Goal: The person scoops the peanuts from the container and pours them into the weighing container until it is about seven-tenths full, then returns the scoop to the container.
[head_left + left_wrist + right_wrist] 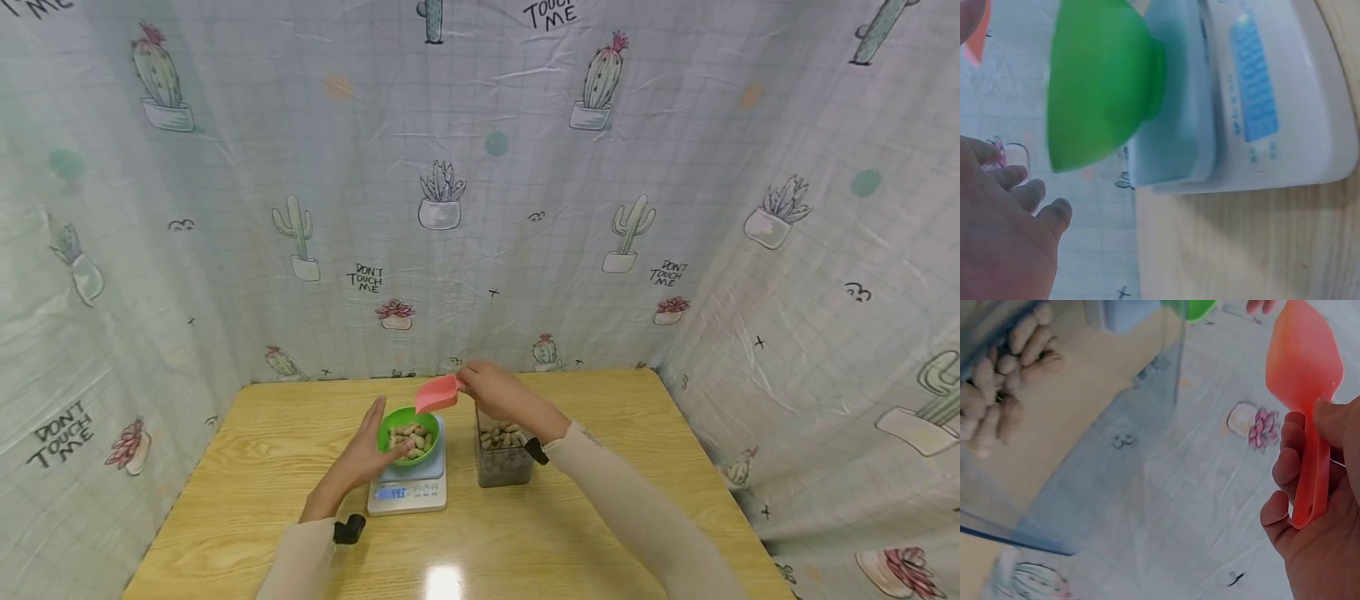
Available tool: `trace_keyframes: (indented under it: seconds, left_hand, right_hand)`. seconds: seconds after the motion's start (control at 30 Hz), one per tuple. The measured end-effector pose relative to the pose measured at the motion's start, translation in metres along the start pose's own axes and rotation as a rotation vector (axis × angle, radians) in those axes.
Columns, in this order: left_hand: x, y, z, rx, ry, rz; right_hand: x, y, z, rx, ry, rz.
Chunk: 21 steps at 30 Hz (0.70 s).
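Observation:
A green bowl [384,432] of unshelled peanuts [412,435] stands on a kitchen scale [420,498] with a lit blue display. My left hand [363,458] is at the bowl's left side, fingers extended and thumb reaching over the near rim. In the left wrist view, its fingertips [1055,215] are spread beside the bowl. My right hand [497,393] grips a pinkish-red scoop [437,393] by the handle, holding it above the bowl's far right edge. No peanuts show in the scoop [1304,356] from the right wrist.
Right of the scale, below my right forearm, stands a clear plastic bin [504,471] with more peanuts [498,435]. A wooden table [600,492] carries everything. Behind it hangs a cactus-print curtain [487,242], which also closes off both sides.

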<state>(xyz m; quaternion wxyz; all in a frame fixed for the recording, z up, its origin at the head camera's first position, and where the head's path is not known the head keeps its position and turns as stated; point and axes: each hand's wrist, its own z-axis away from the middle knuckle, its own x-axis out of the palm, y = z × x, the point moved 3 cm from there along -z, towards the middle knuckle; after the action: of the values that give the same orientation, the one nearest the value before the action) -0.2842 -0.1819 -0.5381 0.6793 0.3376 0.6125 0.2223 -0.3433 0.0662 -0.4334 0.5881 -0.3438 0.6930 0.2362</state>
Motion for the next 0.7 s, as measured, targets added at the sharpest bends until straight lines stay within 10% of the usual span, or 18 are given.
trace_keyframes:
  seconds: [0.7]
  left_hand:
    - [0.013,0.061,-0.001,0.142,0.018,0.036]
  right_hand:
    - [-0.006,0.034,0.072,0.132,0.145,-0.080]
